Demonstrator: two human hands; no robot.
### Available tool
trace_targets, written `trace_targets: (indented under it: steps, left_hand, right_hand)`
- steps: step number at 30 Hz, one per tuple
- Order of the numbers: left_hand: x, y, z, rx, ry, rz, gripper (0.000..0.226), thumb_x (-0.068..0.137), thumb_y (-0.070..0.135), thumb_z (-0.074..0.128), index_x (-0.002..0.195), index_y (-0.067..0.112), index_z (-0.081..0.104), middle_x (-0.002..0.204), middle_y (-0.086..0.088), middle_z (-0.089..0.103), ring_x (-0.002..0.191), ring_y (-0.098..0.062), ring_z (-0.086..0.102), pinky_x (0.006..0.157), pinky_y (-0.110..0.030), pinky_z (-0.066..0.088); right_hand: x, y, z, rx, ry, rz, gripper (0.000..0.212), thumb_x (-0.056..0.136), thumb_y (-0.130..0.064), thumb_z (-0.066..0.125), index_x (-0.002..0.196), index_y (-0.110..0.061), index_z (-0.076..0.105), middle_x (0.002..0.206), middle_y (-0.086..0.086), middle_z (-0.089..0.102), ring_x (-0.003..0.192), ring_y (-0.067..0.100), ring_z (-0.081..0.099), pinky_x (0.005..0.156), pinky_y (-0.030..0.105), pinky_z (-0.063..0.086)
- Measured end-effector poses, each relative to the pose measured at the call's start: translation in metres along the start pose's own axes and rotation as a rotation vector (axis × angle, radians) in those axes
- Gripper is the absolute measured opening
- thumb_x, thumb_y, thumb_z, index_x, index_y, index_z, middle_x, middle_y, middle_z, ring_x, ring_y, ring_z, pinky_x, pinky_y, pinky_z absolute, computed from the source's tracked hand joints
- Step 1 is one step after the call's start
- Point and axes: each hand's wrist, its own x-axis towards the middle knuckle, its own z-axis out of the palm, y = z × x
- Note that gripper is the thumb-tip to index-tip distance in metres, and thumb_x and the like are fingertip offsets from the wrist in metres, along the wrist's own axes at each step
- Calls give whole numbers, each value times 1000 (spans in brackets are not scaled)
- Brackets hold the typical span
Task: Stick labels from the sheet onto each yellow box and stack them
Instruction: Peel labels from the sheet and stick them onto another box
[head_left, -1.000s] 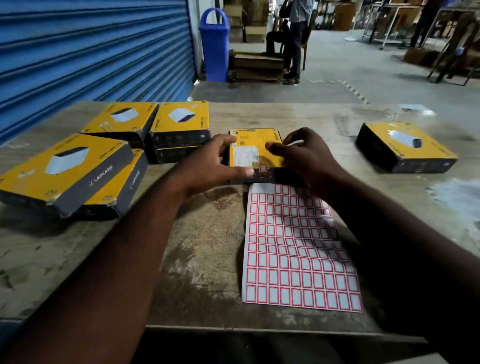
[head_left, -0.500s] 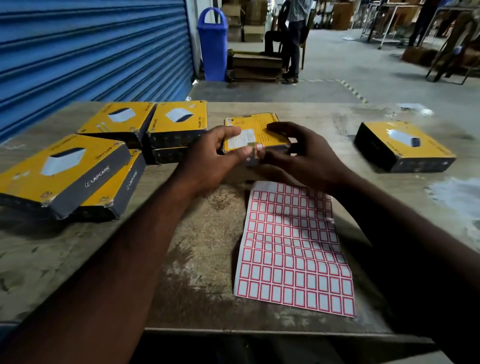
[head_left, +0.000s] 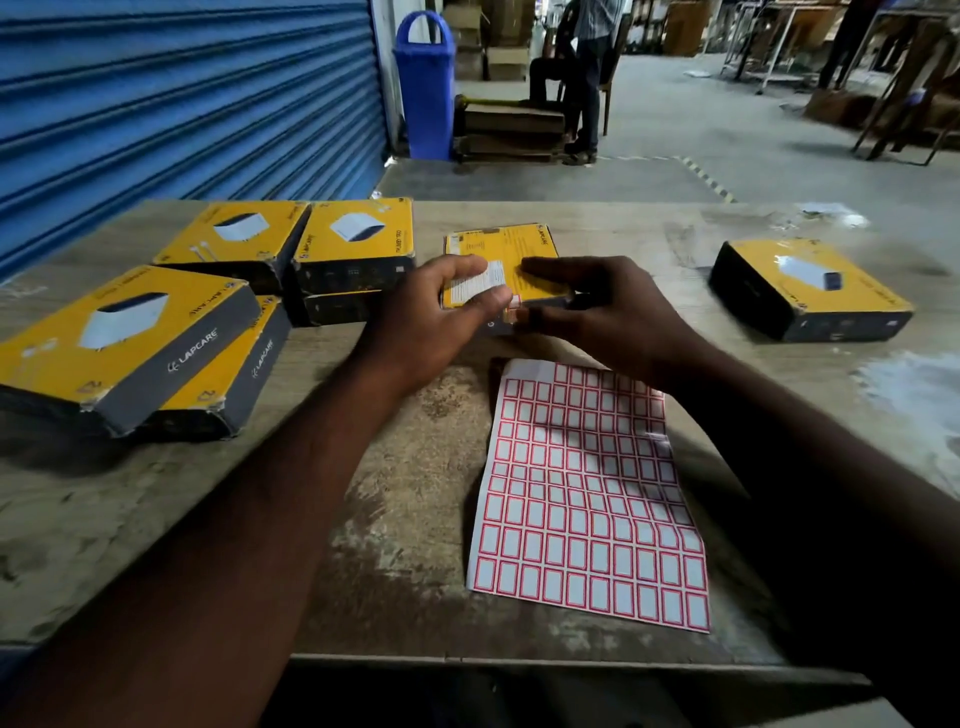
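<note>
On the near left of the counter (head_left: 104, 519) the near-left boxes (head_left: 119, 332) are stacked askew, and behind them the far-left boxes (head_left: 358, 234) are grouped, one resting on another; all are best left alone until the box in hand is finished. The left hand (head_left: 426, 332) is curled round the left side of the centre box (head_left: 498, 244), its thumb laid over a white printed patch, so the box is held firmly by these fingers. A small red-bordered label (head_left: 514, 306) is seen at the near edge of that box, between the two thumbs; whether it is fully pressed down cannot be told. The right hand (head_left: 608, 312) is closed on the box's right part, fingers over the top and thumb beside the label. The label is best rubbed flat from one side to the other while the box is steadied, so that no corner is left lifted. The label sheet (head_left: 587, 493) lies flat, nearer than the hands, and the right box (head_left: 810, 286) stands well apart at the far right
</note>
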Motion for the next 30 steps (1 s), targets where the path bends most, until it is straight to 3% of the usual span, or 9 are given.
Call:
trace_targets:
  steps: [5,8,11,16,18,21,24,28,30]
  left_hand:
    - [-3,-2,3,84,72,20,55,86,45,72,134,23,58,142,3,55,132,-10,47,98,-23,37]
    - [-3,-3,0,117,66,56,58,86,45,72,137,22,57,143,3,56,131,-9,48,99,-22,40]
    - [-2,-3,-4,170,41,103,59,87,40,72,140,23,55,145,2,54,132,-9,48,104,-25,42]
    - [2,-2,-8,96,-37,73,56,89,20,71,142,19,54,146,2,53,127,0,44,97,-4,36]
    - [2,2,-8,-24,-47,14,50,92,22,67,140,19,56,145,2,53,131,-6,47,108,-23,42]
    - [2,2,-3,-178,4,-93,40,91,39,66,128,24,65,133,7,62,124,-10,56,107,-45,46]
    - [0,1,3,-285,58,-162,41,81,49,70,116,28,67,126,10,65,122,-13,58,103,-48,48]
    - [-1,-2,9,-289,155,-185,40,82,35,78,118,30,63,131,4,56,124,-15,53,99,-41,51]
    - [-1,-2,8,-340,147,-200,44,74,36,80,115,34,63,129,1,59,119,-19,59,93,-45,56]
  right_hand:
    - [2,2,-1,-3,-49,-30,64,80,-22,78,140,-20,54,139,-5,58,119,-1,58,104,20,45]
    - [2,3,-2,50,-57,-14,66,80,-29,79,140,-21,53,140,-5,56,123,0,55,107,28,44]
    - [1,-1,-1,77,-33,26,70,78,-48,77,139,-22,55,141,-7,56,125,0,53,107,26,43]
    - [0,-4,3,50,120,38,58,80,-50,75,129,-22,64,131,-6,64,116,2,59,88,7,43]
    - [0,-4,3,5,126,16,59,79,-49,75,130,-22,63,131,-5,64,113,2,60,82,1,43]
    - [-3,-6,2,-23,89,-26,64,79,-44,78,135,-19,59,134,-3,62,104,1,65,85,5,48]
    - [-5,-8,4,-47,55,-76,67,77,-38,80,137,-19,57,136,-1,61,104,3,66,92,17,52]
    - [-4,-8,8,-29,30,-80,68,79,-45,78,138,-21,56,136,-3,61,111,4,64,89,9,49]
    - [-2,-5,9,53,50,-47,62,81,-44,76,135,-20,59,135,-1,62,109,5,66,91,17,53]
